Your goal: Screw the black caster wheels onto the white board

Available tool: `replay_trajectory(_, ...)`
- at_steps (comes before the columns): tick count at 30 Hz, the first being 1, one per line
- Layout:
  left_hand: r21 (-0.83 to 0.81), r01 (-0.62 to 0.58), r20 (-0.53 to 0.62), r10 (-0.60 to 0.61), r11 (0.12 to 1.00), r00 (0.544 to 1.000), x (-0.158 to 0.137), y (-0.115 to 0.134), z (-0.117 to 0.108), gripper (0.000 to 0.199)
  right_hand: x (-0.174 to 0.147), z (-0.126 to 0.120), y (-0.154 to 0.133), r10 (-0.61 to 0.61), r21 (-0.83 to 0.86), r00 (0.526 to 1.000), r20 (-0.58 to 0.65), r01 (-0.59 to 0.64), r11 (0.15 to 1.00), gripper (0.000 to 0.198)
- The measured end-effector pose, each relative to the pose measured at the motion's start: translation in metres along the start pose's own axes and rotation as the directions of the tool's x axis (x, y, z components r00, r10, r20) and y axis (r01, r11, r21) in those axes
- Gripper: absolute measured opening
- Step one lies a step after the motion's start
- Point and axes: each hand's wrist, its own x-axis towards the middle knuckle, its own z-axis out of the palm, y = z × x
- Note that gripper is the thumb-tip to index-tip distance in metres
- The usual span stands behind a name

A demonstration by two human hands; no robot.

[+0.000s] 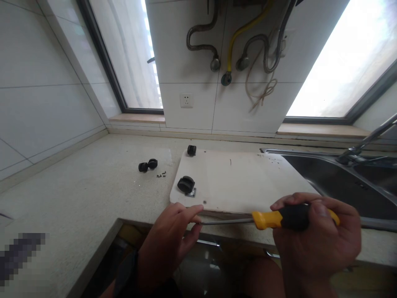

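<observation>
Yellow-and-black-handled steel screwdriver (263,220), lower centre to lower right: long axis near-horizontal, tip pointing left. Right hand (322,236) wraps handle; left hand (170,236) pinches the tip. White rectangular board (242,178) just above, centre frame.

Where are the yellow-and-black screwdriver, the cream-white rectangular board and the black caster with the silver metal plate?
Yellow-and-black screwdriver (267,220): head view, on the handle's yellow front.
Cream-white rectangular board (235,180): head view, on its bare upper face.
Black caster with the silver metal plate (186,184): head view, on its wheel.
</observation>
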Motion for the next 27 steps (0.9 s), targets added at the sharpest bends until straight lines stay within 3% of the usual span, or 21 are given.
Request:
replay_trajectory(9, 0.045, -0.033, -0.001, 0.033, 0.998, 0.999, -0.002, 0.006, 0.001, 0.044, -0.004, -0.008, -0.001, -0.071, -0.078, 0.997, 0.033, 0.073, 0.994, 0.015)
replay_trajectory(18, 0.168, -0.018, 0.067, 0.006, 0.986, 0.998, -0.003, 0.007, 0.013, 0.053, -0.019, -0.009, -0.023, -0.163, -0.183, 0.974, 0.156, 0.190, 0.965, 0.017)
replay_trajectory(21, 0.167, -0.016, 0.079, 0.003, 0.986, 0.997, -0.002, 0.006, 0.016, 0.056, -0.019, -0.017, -0.028, -0.073, -0.143, 0.969, 0.236, 0.109, 0.984, 0.021)
replay_trajectory(24, 0.174, -0.011, 0.075, -0.003, 0.985, 0.997, 0.000, 0.004, 0.017, 0.056, -0.014, -0.027, -0.030, 0.070, -0.127, 0.926, 0.371, -0.024, 0.992, 0.034)
replay_trajectory(27, 0.180, -0.024, 0.068, 0.012, 0.983, 0.998, 0.003, 0.001, 0.015, 0.055, -0.007, -0.033, -0.028, 0.117, -0.181, 0.889, 0.443, -0.039, 0.983, 0.045)
